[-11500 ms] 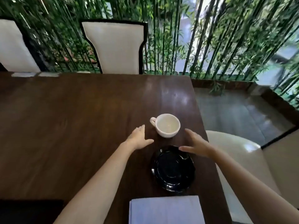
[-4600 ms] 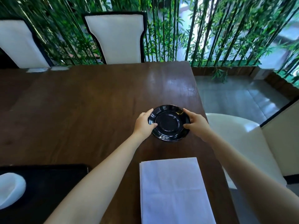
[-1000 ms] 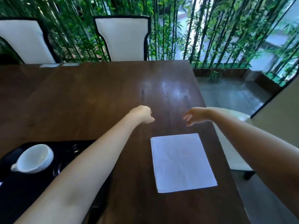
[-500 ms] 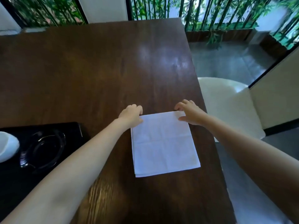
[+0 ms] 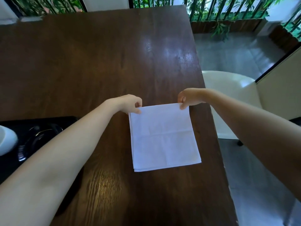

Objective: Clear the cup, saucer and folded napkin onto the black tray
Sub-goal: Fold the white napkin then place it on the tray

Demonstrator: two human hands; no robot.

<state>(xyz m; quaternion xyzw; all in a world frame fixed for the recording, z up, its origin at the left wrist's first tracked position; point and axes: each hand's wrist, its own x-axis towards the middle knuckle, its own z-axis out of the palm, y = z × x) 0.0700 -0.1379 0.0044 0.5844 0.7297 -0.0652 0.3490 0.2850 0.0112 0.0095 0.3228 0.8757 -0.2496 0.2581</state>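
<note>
Below both pinching hands' grip, napkin [image 5: 163, 137].

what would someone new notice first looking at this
The white folded napkin stands out against the dark wooden table, near its right edge, with the left hand and right hand each pinching a far corner. At far left, the black tray holds a black saucer and a white cup.

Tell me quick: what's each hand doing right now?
Left hand: closed, pinching the far left corner of the folded napkin.
Right hand: closed, pinching the napkin's far right corner.
</note>
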